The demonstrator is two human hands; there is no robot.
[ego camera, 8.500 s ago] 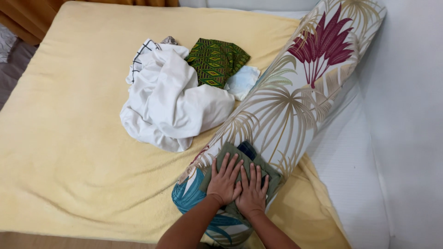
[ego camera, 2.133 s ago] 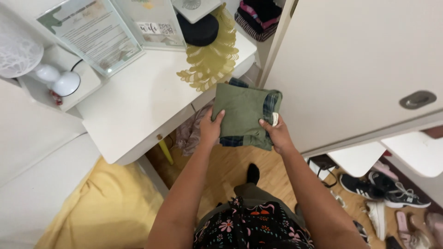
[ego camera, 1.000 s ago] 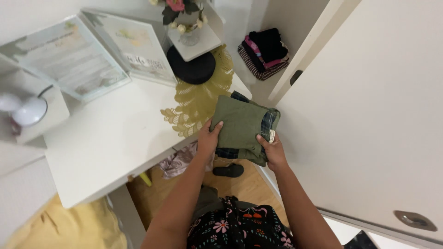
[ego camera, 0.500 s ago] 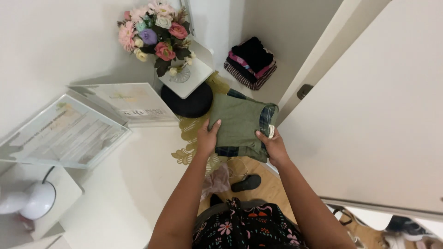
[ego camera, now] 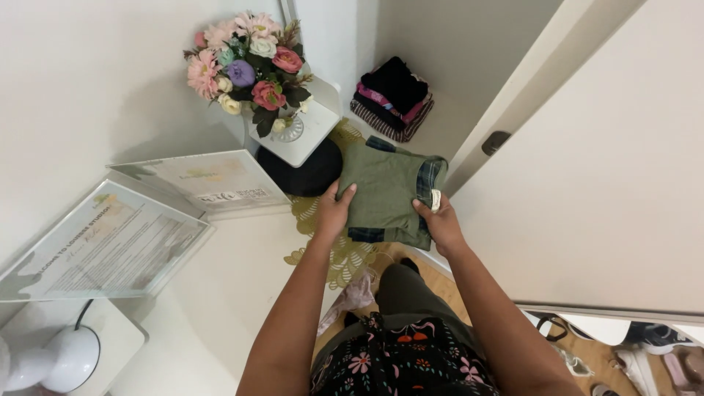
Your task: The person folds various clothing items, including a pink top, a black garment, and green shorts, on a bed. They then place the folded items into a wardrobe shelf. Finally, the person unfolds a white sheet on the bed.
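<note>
Both arms extended, folded green garment (ego camera: 385, 192) held level.
Left hand (ego camera: 334, 213) and right hand (ego camera: 440, 224) each grip closed on its edges; two framed white signs (ego camera: 110, 242) left of it on the desk (ego camera: 220, 293).

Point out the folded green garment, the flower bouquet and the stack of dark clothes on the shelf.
Folded olive-green garment (ego camera: 381, 192), head view, middle of its top face.
Pink and purple flower bouquet (ego camera: 249, 73), head view, central blooms.
Stack of folded dark clothes (ego camera: 394, 95), head view, top black piece.

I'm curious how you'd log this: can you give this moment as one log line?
left hand: holds folded olive-green cloth garment | right hand: holds same garment | beyond: stack of dark folded clothes on shelf
</note>
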